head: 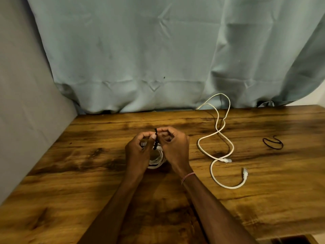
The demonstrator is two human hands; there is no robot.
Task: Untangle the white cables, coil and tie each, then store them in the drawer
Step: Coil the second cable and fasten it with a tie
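The coiled white cable (157, 162) hangs between both hands just above the worktop (88, 173). The left hand (139, 152) and right hand (175, 147) pinch the black tie (155, 140) around it with curled fingers. If either pinch slips, I'd say the coil could spring loose. The second white cable (222, 138) sprawls to the right.

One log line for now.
left hand: pinches black tie | right hand: same | coiled cable: between hands | second cable: loose, uncoiled | spare tie: right of it
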